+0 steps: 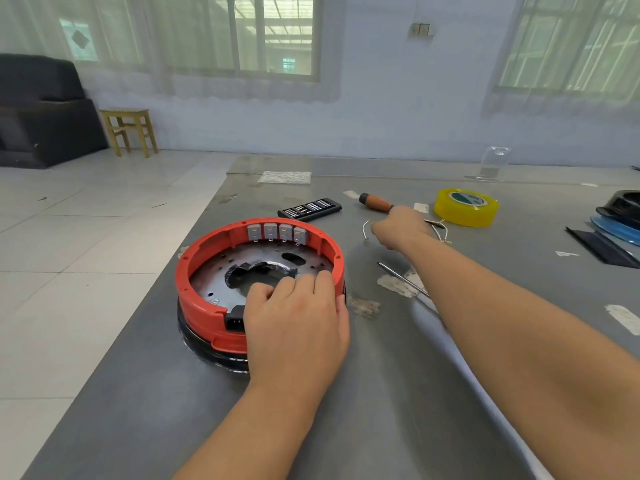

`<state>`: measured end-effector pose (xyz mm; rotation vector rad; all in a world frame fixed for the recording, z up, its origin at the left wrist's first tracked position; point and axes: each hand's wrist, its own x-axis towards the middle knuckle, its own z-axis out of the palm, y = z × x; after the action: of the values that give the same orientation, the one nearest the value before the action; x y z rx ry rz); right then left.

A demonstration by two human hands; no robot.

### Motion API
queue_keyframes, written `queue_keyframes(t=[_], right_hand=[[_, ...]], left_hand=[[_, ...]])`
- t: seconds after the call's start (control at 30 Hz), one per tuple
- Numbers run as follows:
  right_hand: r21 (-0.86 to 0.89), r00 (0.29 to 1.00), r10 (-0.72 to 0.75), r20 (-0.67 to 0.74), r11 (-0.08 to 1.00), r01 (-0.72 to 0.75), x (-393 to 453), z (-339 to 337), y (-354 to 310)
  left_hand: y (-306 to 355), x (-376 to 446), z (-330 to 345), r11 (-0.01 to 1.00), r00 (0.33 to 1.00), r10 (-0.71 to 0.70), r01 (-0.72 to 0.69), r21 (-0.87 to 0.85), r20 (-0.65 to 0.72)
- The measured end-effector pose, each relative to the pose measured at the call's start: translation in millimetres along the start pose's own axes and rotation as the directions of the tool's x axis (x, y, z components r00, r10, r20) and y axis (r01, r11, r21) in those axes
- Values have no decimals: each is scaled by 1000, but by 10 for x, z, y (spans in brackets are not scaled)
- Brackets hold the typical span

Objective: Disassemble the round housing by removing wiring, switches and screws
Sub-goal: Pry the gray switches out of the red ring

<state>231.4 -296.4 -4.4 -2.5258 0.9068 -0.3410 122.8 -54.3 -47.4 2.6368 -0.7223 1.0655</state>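
Note:
A round red housing (207,258) stands on the grey table with a metal plate inside and several grey switches (277,233) along its far inner wall. My left hand (298,317) grips its near right rim, fingers curled over the edge into the inside. To the right of the housing, my right hand (398,230) is reached out over the table and pinches a thin white wire (365,227). More wire (445,233) lies just beyond the hand. A black plug socket (234,318) sits in the housing's near wall.
An orange-handled screwdriver (375,201) lies behind my right hand. A black bit case (310,208) lies behind the housing. A yellow tape roll (465,206), a thin metal rod (401,279), and dark and blue parts (616,223) at the right edge are also on the table.

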Motion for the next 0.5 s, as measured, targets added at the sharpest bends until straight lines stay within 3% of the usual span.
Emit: queue_keyframes(t=[0.1,0.23,0.37,0.5], right_hand=[[180,965,-235,-114,951,253,-437,-19,-53],[421,884,-400,-242,778,467,-1227,29,-64],[440,806,-508,-304,675,592,-1795,168,136],[355,772,-599,-214,688,633,-2000,243,313]], left_hand=[[-10,-2,1,1000,1000,10,-10,-3,17],[-15,5,-43,999,1000,-14,14,-31,22],[-54,-33,-136,992,999,21,-26,-120,-47],[-62,-92,-285,971,1000,18,-22,-238,-19]])
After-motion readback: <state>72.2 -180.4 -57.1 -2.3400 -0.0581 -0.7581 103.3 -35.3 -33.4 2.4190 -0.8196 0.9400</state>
